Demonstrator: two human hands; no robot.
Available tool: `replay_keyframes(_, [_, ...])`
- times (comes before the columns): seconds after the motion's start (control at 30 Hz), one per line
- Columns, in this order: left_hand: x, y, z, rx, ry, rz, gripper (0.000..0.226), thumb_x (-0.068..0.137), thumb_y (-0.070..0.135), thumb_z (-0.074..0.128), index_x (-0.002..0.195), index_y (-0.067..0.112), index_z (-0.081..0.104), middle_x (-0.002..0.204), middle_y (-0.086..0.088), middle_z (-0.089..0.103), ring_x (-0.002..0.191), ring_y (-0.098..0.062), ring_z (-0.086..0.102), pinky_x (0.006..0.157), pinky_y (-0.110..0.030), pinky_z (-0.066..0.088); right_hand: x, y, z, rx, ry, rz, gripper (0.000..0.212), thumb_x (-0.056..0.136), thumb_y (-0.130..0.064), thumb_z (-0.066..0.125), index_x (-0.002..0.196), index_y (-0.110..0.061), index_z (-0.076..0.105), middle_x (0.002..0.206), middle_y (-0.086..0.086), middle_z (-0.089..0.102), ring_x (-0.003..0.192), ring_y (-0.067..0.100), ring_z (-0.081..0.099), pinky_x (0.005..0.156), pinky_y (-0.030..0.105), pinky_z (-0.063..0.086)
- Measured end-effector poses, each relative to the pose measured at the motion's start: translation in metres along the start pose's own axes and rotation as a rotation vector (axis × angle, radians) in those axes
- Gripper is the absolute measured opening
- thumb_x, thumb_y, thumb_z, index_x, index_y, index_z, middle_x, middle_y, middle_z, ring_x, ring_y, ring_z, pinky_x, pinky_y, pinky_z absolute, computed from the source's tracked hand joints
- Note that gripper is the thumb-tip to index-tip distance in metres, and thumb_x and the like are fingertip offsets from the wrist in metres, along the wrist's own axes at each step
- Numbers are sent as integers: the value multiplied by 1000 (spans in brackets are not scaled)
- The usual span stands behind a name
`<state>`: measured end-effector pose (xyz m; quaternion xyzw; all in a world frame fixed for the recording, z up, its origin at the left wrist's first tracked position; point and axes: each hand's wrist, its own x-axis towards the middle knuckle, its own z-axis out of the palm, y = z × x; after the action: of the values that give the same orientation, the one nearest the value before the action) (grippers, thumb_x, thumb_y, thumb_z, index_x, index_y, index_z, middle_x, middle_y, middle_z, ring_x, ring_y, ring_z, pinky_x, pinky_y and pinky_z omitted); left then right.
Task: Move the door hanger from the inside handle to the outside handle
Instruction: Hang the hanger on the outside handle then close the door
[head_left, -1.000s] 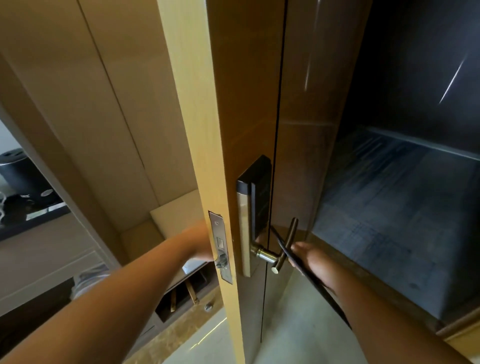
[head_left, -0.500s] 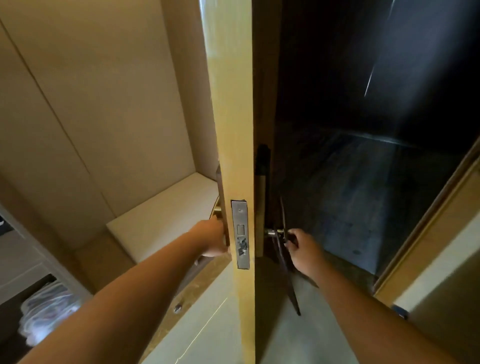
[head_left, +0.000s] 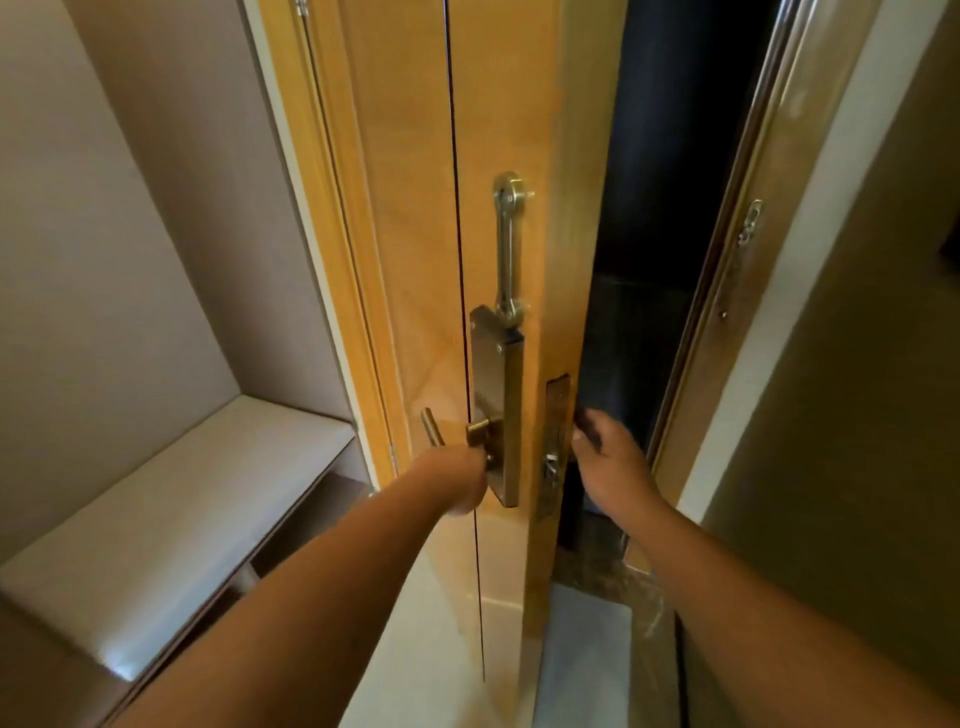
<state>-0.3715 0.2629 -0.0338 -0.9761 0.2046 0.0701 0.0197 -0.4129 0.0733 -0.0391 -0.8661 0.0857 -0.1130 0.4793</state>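
The wooden door (head_left: 498, 130) stands ajar, with its inside face towards me. My left hand (head_left: 462, 480) is closed around the brass inside handle (head_left: 432, 427), just below the metal lock plate (head_left: 496, 400). Past the door's edge (head_left: 563, 260), my right hand (head_left: 613, 467) reaches to the outside face, fingers curled around the edge. Something dark shows at its fingertips, and I cannot tell what it is. The door hanger and the outside handle are hidden behind the door.
A metal swing-bar guard (head_left: 509, 244) is mounted above the lock plate. The latch plate (head_left: 555, 447) sits in the door's edge. The door frame (head_left: 727, 322) with its metal catch (head_left: 749, 223) is on the right. A white bench (head_left: 182, 493) lies at the left. Beyond the gap is a dark corridor.
The view has swung from the door's outside face to its inside face, and the gap has narrowed. The dark hanger at my right hand is out of sight. My left hand stays on the inside handle.
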Motion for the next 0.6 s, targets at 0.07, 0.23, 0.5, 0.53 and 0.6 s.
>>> replay_keyframes(0.07, [24,24,-9,-5,-47,33,23,91,16,50,112,7,55,99,-13,62,86,-26,60,76,-36,53,8,11,-17,23,21,46,35,95,-34,39,128,-28,50,128,1,57,115,20,55,100,45,46])
replay_keyframes(0.23, [94,71,-29,-208,-251,117,48,91,35,52,130,9,40,114,-18,56,62,-20,65,50,-26,52,41,43,-50,72,49,150,32,94,-40,41,125,-46,45,99,-24,56,97,8,53,86,34,47])
replay_keyframes(0.5, [231,90,-57,582,-70,354,40,87,57,44,102,24,60,84,-2,56,76,-24,51,63,-37,38,148,101,-95,99,298,282,31,90,-30,52,117,-45,50,127,0,57,100,19,63,77,35,57])
replay_keyframes(0.53, [250,95,-57,660,11,417,46,86,61,41,101,23,61,92,-3,57,86,-27,49,69,-40,37,161,107,-98,92,344,322,40,90,-28,54,127,-37,45,133,4,53,108,25,61,82,39,57])
replay_keyframes(0.6, [284,108,-53,634,131,583,55,86,63,37,109,19,60,110,-8,54,104,-30,46,80,-45,38,185,120,-101,97,406,389,48,88,-28,57,133,-29,40,138,8,49,118,31,55,86,38,54])
